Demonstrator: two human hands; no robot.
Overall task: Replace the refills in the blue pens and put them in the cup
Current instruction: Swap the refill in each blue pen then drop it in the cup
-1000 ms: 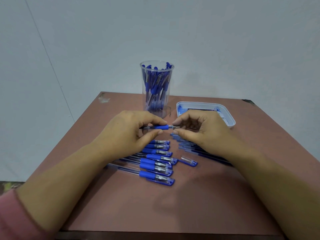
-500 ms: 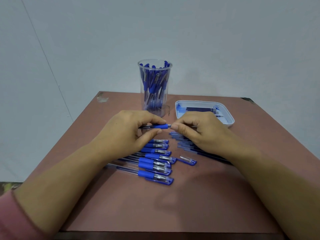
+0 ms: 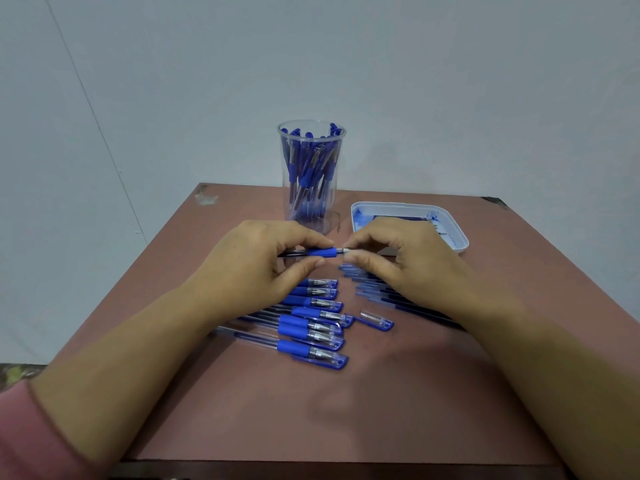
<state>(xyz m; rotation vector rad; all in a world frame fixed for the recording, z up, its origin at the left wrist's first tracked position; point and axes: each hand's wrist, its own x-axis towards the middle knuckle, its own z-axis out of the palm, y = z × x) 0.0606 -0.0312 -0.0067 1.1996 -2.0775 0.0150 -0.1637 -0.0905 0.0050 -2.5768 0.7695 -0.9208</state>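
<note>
My left hand grips a blue pen by its blue grip, held level above the table. My right hand pinches the pen's metal tip end between thumb and forefinger. Below my left hand lies a row of several capped blue pens. A loose pen cap rests to their right. Several loose refills lie under my right hand. The clear cup at the back holds several blue pens upright.
A white tray with refills and blue ink stains sits at the back right, partly hidden by my right hand. The reddish-brown table ends at a pale wall behind and drops off at the left and front edges.
My right hand has closed in toward my left, and its fingers have shifted on the pen's tip end. The pen has stayed level in my left hand.
</note>
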